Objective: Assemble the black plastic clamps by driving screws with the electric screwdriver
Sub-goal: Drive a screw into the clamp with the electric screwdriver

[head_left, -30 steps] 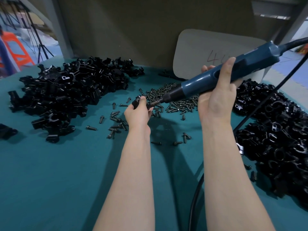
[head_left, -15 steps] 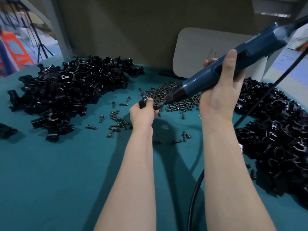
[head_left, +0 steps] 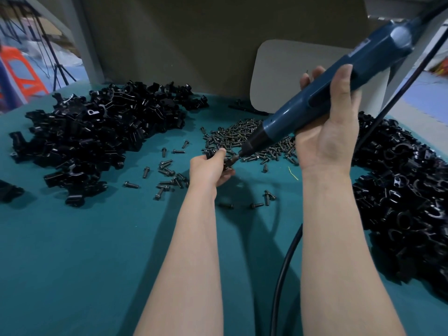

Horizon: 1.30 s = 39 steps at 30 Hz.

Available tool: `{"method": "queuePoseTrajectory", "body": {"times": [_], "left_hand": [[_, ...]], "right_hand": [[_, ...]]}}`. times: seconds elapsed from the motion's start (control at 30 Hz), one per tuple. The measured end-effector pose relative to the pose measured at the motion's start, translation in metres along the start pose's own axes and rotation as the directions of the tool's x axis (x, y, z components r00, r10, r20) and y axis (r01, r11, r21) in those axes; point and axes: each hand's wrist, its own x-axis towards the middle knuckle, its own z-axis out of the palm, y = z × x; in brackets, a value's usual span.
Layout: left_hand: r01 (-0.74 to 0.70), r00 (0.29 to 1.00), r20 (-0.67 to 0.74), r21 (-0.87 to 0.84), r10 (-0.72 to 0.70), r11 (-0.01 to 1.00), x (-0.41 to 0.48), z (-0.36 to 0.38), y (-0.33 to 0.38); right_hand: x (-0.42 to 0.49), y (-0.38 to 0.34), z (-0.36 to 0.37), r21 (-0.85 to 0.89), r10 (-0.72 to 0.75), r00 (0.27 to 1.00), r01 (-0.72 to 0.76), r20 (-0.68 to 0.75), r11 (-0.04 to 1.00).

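Screwdriver (head_left: 315, 98) tip meets clamp (head_left: 227, 163) in left hand (head_left: 208, 169).

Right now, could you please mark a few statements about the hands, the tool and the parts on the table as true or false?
1. The right hand grips the electric screwdriver. True.
2. The left hand is empty. False: it holds a small black clamp right at the screwdriver's tip.
3. The heap of loose screws lies between the left clamp pile and the right clamp pile. True.
4. The cloth on the table is red. False: it is teal.
5. A black cable lies on the cloth between the forearms. True.
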Motion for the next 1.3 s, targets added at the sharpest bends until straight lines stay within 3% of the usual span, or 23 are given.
{"method": "queuePoseTrajectory", "body": {"times": [0.6, 1.1, 1.3], "left_hand": [[0.010, 1.000, -0.016, 0.023, -0.010, 1.000, 0.001, -0.008, 0.004], [0.011, 0.999, -0.035, 0.015, -0.011, 1.000, 0.002, -0.010, 0.004], [0.003, 0.999, -0.051, -0.055, -0.006, 0.999, 0.003, -0.009, 0.004]], "right_hand": [[0.006, -0.003, -0.011, 0.009, 0.088, 0.994, -0.087, -0.059, 0.996], [0.009, -0.007, -0.014, 0.092, 0.127, 0.992, -0.128, 0.022, 0.987], [0.007, -0.005, -0.009, -0.050, 0.122, 0.992, -0.123, -0.020, 0.991]]}}
